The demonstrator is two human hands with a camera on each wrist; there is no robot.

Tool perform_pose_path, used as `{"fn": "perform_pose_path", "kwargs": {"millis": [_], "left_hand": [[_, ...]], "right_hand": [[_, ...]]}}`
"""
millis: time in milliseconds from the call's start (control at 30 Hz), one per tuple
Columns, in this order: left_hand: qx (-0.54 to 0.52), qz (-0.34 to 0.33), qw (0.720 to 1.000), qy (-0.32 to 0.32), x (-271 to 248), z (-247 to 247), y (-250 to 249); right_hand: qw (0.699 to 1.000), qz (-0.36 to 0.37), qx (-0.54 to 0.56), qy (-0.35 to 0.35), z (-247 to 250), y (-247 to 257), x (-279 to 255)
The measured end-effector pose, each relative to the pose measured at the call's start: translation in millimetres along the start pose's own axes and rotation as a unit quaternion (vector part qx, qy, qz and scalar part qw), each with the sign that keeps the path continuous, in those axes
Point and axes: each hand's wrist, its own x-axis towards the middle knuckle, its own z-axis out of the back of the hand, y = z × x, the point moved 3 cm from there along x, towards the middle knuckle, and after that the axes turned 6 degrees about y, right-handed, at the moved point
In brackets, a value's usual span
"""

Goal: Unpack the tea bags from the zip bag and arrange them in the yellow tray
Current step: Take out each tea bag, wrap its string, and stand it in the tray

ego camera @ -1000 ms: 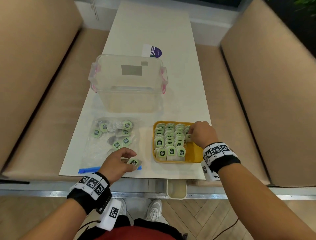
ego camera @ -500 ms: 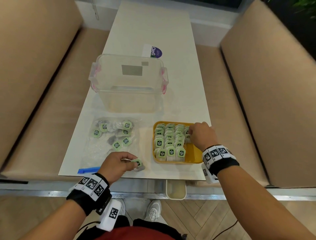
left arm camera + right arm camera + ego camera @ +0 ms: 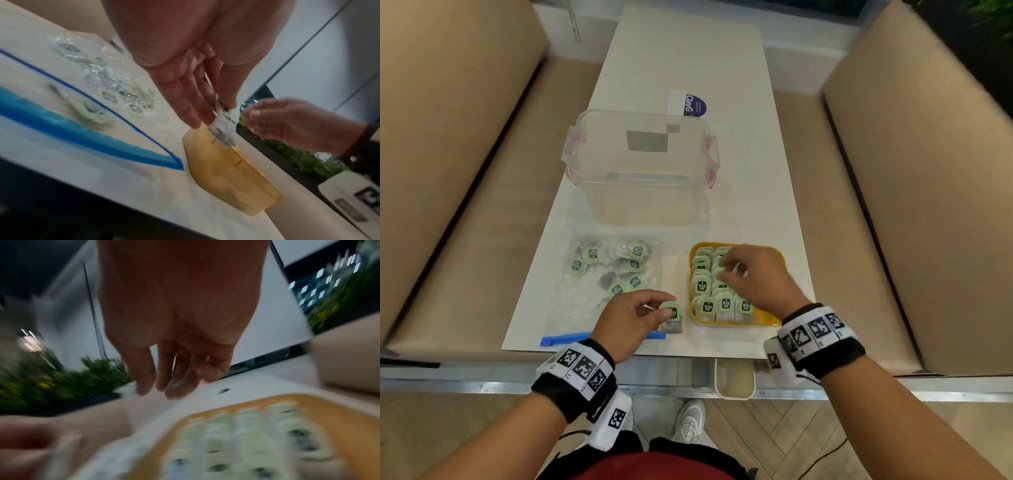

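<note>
Now the left hand [image 3: 627,320] pinches one tea bag [image 3: 672,317] by its green tag, thumb against fingertips, above the table [image 3: 784,212] just left of the yellow tray [image 3: 739,321] and over the blue zip strip of the zip bag [image 3: 571,308]. Beside it, the right hand [image 3: 758,279] hovers over the tray with fingers loose and spread — holding nothing, as the right wrist view also shows, though blurred. Inside the tray the bags stand in three rows; the hand hides part of them, so no full count is possible, and the tray's right side is bare. About eight bags lie inside the zip bag, flat on the table to the tray's left. Behind both stands one clear box [image 3: 640,164] with pink latches, and beyond it one white-and-purple card [image 3: 690,103].
</note>
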Motion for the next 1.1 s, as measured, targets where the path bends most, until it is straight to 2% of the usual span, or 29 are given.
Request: {"fn": "perform_pose_path", "kwargs": {"millis": [67,167,300,367,433,533,667,833,1100], "left_hand": [[0.005,-0.023,1.000,-0.007,0.2,-5.6,-8.8],[0.007,-0.057,0.998,-0.016,-1.3,-11.4,-16.4],[0.010,-0.074,0.997,-0.034,-3.5,-14.9,-17.6],[0.009,-0.091,0.995,-0.036,-6.3,-15.5,-20.0],[0.022,-0.102,0.994,-0.037,-9.6,-12.3,-21.0],[0.088,-0.108,0.989,-0.051,-14.4,0.9,-12.0],[0.153,-0.091,0.982,-0.063,-23.2,16.7,11.1],[0.168,-0.076,0.979,-0.080,-32.8,25.3,30.3],[0.158,-0.058,0.981,-0.092,-40.8,31.9,40.1]], "right_hand": [[0.995,0.022,0.038,0.089,-19.6,28.7,-7.0],[0.989,0.027,0.064,0.132,-39.9,42.6,-9.0],[0.989,0.013,0.071,0.127,-42.2,43.7,-9.9],[0.993,0.025,0.022,0.114,-35.6,43.3,-12.0],[0.995,0.026,-0.061,0.069,-18.4,36.0,-12.4],[0.994,-0.040,-0.098,0.001,18.4,7.6,-9.9],[0.986,-0.115,-0.120,-0.026,49.1,-27.8,-6.8],[0.980,-0.168,-0.108,0.003,55.2,-53.9,-2.1],[0.971,-0.175,-0.157,0.042,34.1,-61.0,3.2]]}}
